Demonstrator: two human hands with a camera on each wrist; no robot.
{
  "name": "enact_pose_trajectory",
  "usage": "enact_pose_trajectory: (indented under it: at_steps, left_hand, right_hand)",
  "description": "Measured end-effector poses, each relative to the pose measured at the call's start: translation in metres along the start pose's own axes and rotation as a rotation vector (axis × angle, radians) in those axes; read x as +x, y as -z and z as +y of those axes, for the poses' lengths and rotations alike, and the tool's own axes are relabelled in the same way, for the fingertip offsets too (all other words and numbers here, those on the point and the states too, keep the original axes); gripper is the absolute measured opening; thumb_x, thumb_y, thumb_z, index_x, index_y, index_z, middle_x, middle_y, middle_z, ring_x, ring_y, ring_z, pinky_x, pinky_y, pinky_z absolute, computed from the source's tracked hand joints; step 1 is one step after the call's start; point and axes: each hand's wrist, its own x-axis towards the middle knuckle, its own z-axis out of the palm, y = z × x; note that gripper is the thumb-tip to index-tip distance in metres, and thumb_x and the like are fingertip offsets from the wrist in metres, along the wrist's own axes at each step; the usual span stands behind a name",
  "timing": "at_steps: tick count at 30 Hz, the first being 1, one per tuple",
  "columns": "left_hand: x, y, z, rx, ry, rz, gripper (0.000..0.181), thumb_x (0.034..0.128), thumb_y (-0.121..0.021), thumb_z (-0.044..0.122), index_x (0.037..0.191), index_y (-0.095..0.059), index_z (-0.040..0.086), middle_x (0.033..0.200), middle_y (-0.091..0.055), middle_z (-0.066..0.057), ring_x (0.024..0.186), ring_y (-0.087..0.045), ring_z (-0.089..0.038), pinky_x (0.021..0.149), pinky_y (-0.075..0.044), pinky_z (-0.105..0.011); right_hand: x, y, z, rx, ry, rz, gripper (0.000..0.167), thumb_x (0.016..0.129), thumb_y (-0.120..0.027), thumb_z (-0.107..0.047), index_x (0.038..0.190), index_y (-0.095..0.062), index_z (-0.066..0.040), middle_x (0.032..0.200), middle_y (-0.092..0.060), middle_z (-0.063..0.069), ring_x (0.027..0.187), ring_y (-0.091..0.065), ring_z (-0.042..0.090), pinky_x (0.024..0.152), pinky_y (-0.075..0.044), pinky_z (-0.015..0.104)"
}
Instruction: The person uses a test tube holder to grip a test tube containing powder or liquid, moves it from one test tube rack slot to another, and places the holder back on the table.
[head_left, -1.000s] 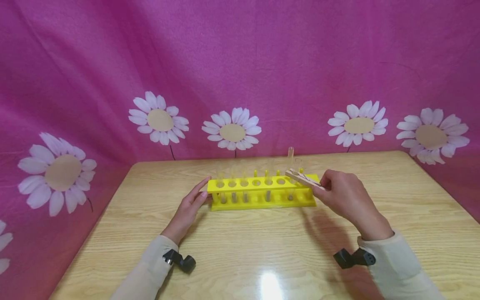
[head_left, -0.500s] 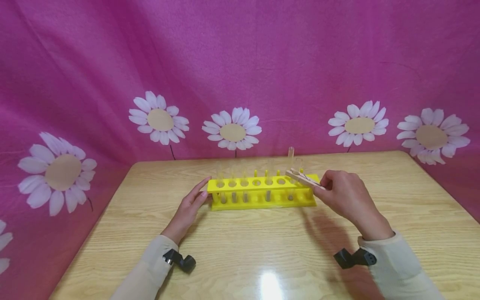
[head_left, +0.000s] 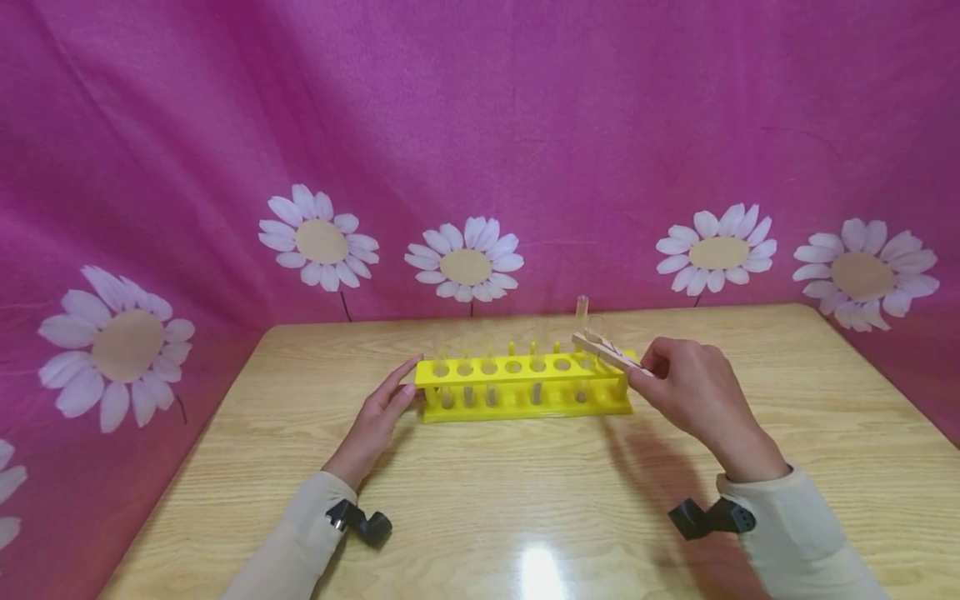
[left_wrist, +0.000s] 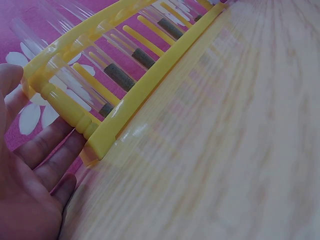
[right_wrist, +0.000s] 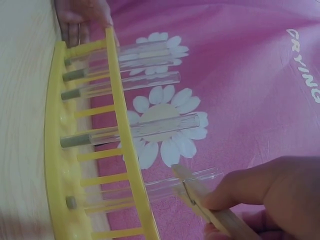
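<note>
A yellow test tube rack [head_left: 525, 409] stands on the table, holding several clear glass test tubes [right_wrist: 165, 125] with dark grey material at the bottom. My left hand [head_left: 372, 429] holds the rack's left end, index finger behind the top bar and thumb in front. In the left wrist view, its other fingers lie against the end post [left_wrist: 70, 112]. With thumb and fingers, my right hand [head_left: 693, 396] pinches a wooden test tube clamp [right_wrist: 197, 197]. The clamp's tip is at a tube near the rack's right end; whether its jaws grip the glass is unclear.
The wood-grain table [head_left: 465, 500] stretches in front of the rack. Behind it hangs a pink cloth [head_left: 570, 125] printed with white daisies. Yellow pegs [left_wrist: 142, 40] stand up along the rack's back. A black wrist camera [head_left: 708, 517] sits on each sleeve.
The clamp's tip has risen slightly at the right-hand tube, and the right hand has shifted up a little with it. The left hand and the rack stay put.
</note>
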Motion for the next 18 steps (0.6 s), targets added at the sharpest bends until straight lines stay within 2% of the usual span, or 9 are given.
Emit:
enact_pose_trajectory:
  at_steps: [6,13,18]
  left_hand:
    - [0.0000,-0.0001,-0.0001,0.005,0.009,-0.002,0.049,0.1011,-0.046,0.042,0.149,-0.037,0.033,0.153,-0.034,0.007,0.132,-0.043,-0.023,0.114,-0.026,-0.046]
    - [0.0004,0.0001,0.0004,0.009,0.007,0.003,0.046,0.1038,-0.043,0.035,0.149,-0.036,0.032,0.152,-0.036,0.003,0.129,-0.047,-0.027,0.113,-0.027,-0.049]
    - [0.0003,0.0005,-0.0004,0.014,0.009,0.003,0.046,0.1029,-0.044,0.038,0.148,-0.037,0.033,0.152,-0.037,0.004,0.128,-0.047,-0.026,0.113,-0.028,-0.048]
  right_hand:
    - [0.0002,-0.0005,-0.0005,0.016,0.005,0.047,0.018,0.084,-0.069,-0.022,0.077,-0.065,-0.006,0.061,-0.054,0.003,0.057,-0.044,0.021,0.050,-0.034,0.030]
    - [0.0003,-0.0012,-0.0014,0.029,0.024,0.124,0.017,0.084,-0.070,-0.021,0.077,-0.065,-0.006,0.061,-0.053,0.003,0.058,-0.044,0.021,0.050,-0.034,0.030]
    - [-0.0002,-0.0016,-0.0014,0.035,0.028,0.147,0.018,0.085,-0.069,-0.022,0.077,-0.065,-0.007,0.060,-0.053,0.002,0.057,-0.044,0.021,0.050,-0.034,0.030]
